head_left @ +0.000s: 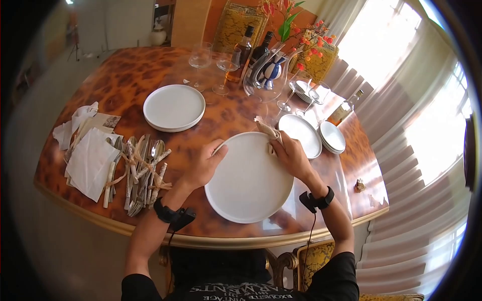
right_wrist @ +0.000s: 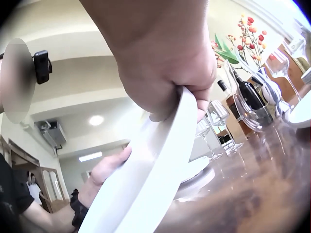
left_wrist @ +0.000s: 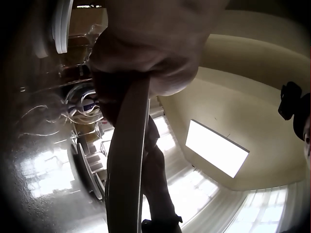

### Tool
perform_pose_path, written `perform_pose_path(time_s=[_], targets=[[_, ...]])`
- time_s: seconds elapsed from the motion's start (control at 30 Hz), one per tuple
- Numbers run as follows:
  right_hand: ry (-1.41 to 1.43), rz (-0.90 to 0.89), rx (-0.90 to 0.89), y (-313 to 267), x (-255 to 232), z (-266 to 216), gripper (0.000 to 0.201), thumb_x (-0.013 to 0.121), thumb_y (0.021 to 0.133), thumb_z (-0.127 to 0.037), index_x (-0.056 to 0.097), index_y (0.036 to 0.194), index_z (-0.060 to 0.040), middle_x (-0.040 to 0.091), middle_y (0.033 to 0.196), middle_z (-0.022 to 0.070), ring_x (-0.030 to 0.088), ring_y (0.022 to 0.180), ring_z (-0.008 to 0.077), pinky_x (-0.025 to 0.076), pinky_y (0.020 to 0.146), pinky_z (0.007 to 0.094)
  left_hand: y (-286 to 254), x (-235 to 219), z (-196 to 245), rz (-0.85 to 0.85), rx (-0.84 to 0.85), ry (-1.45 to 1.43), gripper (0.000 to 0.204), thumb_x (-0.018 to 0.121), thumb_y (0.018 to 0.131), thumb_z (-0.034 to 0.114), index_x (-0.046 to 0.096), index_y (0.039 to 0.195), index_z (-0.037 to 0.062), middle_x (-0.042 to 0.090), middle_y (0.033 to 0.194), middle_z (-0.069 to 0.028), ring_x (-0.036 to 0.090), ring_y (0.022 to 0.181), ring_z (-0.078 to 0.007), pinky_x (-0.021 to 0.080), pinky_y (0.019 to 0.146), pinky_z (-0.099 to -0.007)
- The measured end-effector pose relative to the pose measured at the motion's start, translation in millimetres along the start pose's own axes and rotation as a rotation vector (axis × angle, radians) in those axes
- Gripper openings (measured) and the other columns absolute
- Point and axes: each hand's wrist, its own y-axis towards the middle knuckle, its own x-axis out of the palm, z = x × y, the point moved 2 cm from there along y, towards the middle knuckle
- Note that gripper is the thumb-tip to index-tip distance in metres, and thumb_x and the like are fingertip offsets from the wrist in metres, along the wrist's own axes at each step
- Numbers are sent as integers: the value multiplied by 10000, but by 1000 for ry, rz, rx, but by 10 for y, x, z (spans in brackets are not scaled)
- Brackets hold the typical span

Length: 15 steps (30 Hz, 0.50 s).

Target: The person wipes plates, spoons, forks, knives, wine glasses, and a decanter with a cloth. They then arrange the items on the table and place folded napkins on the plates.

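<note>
A large white plate is held up over the table's near side, tilted toward me. My left hand grips its upper left rim, thumb on the face and the fingers hidden behind. At the upper right rim, my right hand holds a crumpled beige cloth against the plate. In the right wrist view, that hand's fingers curl over the plate's edge. The left wrist view shows the plate edge-on under the left hand.
Stacked white plates sit at the back left. Tied cutlery and white napkins lie left. Wine glasses, bottles and a decanter stand behind. More plates and a small bottle are right.
</note>
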Motion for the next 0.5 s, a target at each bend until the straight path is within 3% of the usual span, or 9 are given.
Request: perform_pose_path(time_s=[0.03,0.07,0.1,0.17,0.23,0.27,0.37,0.43,0.5], targets=[[23,32,15,-7,-13,-14,155,552,953,-122,534,975,30,600,720,200,582,631,368,470,619,393,-5,2,-8,32,13,-1,341,469,1030,289,597,1067,-24,566,817,-17,481,773,-73,427,710,-263],[63,73,108,-36,-16,6,174,541,960,-141,529,950,33,597,726,181,605,657,286,464,612,384,-7,16,-38,27,15,3,341,469,1030,289,597,1067,-24,566,817,-17,481,773,-73,427,710,-263],[64,81,108,-74,-3,90,174,541,960,-141,529,950,33,597,726,181,605,657,286,464,612,384,-15,23,-88,101,4,-64,351,453,1036,286,592,1104,-29,582,851,-24,494,794,-81,431,730,-270],[157,191,222,-210,61,375,206,521,976,-172,546,1039,22,631,810,114,614,756,169,463,606,344,-21,59,-92,161,-7,-127,365,436,1042,283,588,1141,-33,597,885,-31,507,815,-89,436,749,-276],[730,221,387,-413,229,453,284,503,988,-194,516,1204,-10,620,953,47,587,827,104,508,615,302,-24,72,-33,459,66,-182,384,431,1040,255,540,1248,-48,629,1129,-97,568,1033,-148,442,923,-302],[896,195,553,-496,265,243,374,481,990,-186,428,1333,-44,580,1056,33,565,801,91,578,658,296,-30,103,-58,519,1,-175,429,411,1042,240,457,1351,-53,574,1273,-150,539,1166,-207,404,1010,-338],[860,304,547,-555,373,200,366,456,987,-159,404,1330,-39,538,1005,41,579,842,113,622,693,349,-21,260,-1,562,81,-104,445,434,1030,224,423,1372,-60,557,1292,-153,527,1186,-219,392,1025,-343],[812,282,473,-463,163,321,262,463,985,-145,477,1212,-16,527,879,13,514,717,81,566,627,289,-13,142,250,484,51,-28,474,490,1002,224,416,1374,-60,547,1305,-143,533,1171,-206,399,1015,-332],[483,249,263,-361,-101,492,177,475,987,-145,531,1070,1,501,764,-12,467,671,71,450,600,256,77,-40,450,69,-142,94,491,545,970,231,440,1360,-47,577,1261,-124,556,1130,-199,411,998,-320]])
